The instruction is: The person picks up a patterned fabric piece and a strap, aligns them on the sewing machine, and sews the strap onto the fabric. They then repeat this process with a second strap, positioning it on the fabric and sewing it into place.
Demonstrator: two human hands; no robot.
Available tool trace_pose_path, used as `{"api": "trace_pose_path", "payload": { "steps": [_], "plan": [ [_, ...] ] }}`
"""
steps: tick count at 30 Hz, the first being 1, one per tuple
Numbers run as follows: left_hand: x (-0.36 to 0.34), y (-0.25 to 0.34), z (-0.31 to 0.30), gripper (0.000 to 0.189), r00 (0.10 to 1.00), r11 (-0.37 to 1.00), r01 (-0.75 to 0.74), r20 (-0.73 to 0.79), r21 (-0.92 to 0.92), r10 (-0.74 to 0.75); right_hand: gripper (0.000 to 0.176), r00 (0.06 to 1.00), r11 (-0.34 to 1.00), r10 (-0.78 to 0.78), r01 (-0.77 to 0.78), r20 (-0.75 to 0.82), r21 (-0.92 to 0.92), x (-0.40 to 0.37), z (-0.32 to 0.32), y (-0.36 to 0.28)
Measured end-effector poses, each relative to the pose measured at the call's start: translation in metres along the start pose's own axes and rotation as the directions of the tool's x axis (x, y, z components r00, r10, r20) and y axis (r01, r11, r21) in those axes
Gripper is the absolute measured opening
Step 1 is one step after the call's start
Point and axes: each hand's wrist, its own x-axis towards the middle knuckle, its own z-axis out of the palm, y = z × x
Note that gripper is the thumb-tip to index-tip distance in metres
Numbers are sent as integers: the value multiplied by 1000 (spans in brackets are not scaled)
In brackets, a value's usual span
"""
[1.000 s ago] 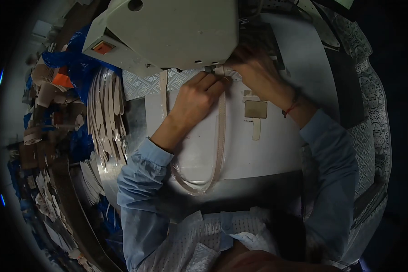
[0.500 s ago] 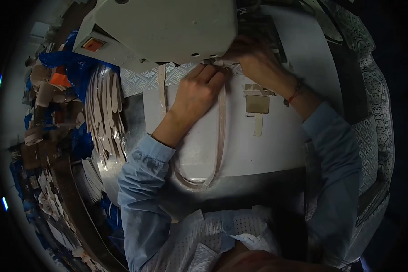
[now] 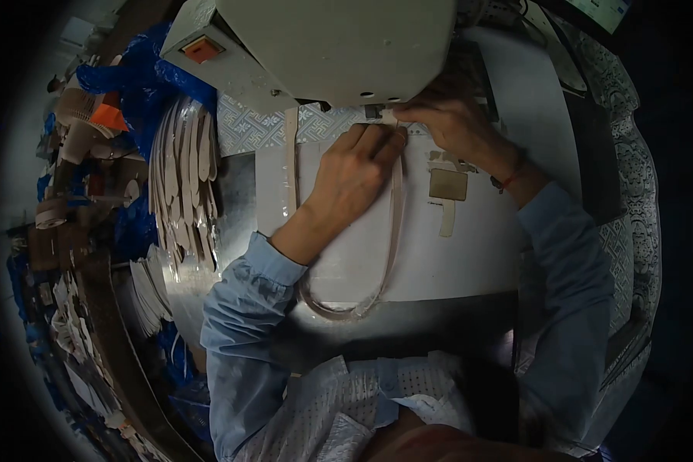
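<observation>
The strap (image 3: pixel 396 231) loops across the white table (image 3: pixel 454 266), end under the sewing machine (image 3: pixel 339 46) — left hand (image 3: pixel 358 173) curled, fingertips pinning it; right hand (image 3: pixel 454 123) pinching it beside; feeding stage, I'd judge — next wants straight, even guiding.

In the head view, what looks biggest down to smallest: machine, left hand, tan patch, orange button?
1. machine, by far
2. left hand
3. tan patch and orange button look about alike; the button is likely nearer the camera, so I won't rank them.

The sewing machine (image 3: pixel 339 46) hides the strap (image 3: pixel 394 223) end beneath it.
</observation>
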Motion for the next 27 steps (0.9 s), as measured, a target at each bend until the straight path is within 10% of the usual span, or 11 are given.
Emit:
{"api": "trace_pose_path", "payload": {
  "steps": [27],
  "plan": [
    [-3, -4, -21, 39, 994, 994, 14, 111, -104, -2, 27, 996, 999, 39, -36, 83, -36, -3, -12, -16]
  ]
}}
